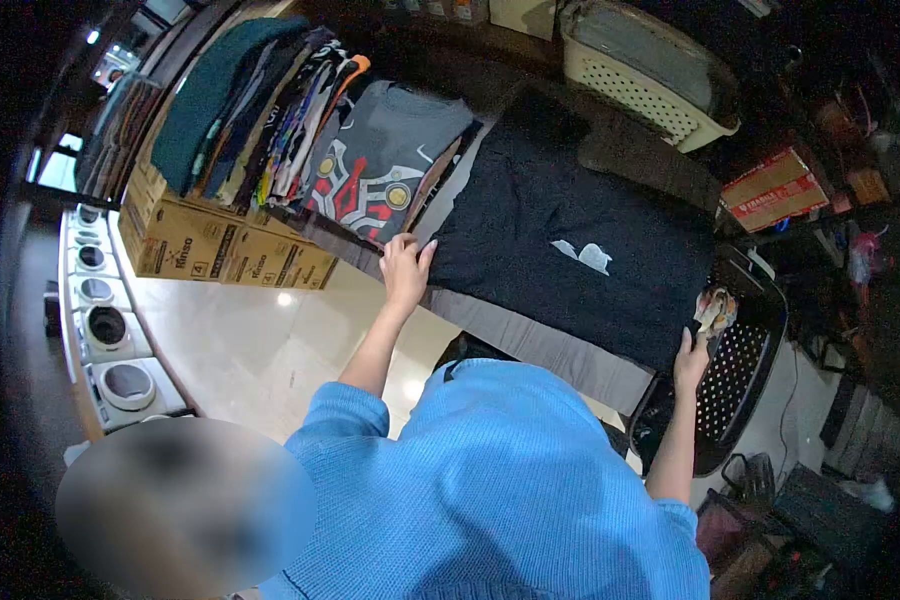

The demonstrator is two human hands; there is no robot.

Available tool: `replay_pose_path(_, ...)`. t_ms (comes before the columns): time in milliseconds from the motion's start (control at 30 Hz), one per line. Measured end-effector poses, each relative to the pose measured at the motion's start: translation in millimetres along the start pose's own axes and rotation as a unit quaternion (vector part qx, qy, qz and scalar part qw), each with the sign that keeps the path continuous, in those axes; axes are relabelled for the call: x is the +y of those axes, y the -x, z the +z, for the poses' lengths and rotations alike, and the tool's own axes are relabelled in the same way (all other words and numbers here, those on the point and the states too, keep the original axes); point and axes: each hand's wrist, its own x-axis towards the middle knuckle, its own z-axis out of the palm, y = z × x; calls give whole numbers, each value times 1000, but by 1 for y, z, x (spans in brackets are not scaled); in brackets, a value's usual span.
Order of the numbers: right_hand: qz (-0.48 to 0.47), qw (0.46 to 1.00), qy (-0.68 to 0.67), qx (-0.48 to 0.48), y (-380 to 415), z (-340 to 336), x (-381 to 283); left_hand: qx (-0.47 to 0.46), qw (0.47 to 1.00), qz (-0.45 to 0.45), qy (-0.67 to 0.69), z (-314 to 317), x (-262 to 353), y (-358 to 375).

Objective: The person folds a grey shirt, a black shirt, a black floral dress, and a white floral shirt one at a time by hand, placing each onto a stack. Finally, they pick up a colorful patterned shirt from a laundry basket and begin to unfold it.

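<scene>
A black shirt (510, 230) with a small white print lies spread on the table (545, 345). My left hand (404, 272) is at its left edge, beside the folded clothes, with thumb and fingers apart. At the shirt's lower right corner is my right hand (690, 362), its fingers partly hidden by the cloth edge; whether they grip it is unclear. A grey shirt (385, 130) with a red and white print lies left of the black shirt, against a row of folded clothes (270, 125).
A cream basket (640, 90) stands at the back of the table. A black basket (735, 385) is by my right hand. Cardboard boxes (195, 245) sit at the left, near a line of washing machines (125, 380). A red-taped box (775, 190) is at the right.
</scene>
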Motion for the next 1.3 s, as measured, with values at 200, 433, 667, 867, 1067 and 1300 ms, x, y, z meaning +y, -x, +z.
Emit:
replay_pose_path(200,13,999,-9,37,9,-22,-13,91,985,88,117,-20,-12,16)
replay_pose_path(433,-31,975,219,5,9,-12,-47,44,997,62,13,-3,-30,66)
replay_pose_path(667,122,862,-333,-362,-37,101,-206,-118,981,153,-2,23,22,75)
replay_pose_path(867,216,807,-311,-454,-36,147,-288,-130,956,52,258,11,50,46)
replay_pose_path(1067,-443,799,-219,-343,-7,95,-315,-381,562,-330,656,48,11,-14)
replay_pose_path(1300,-529,735,-64,-420,36,77,-254,-290,701,-328,562,39,1,-39)
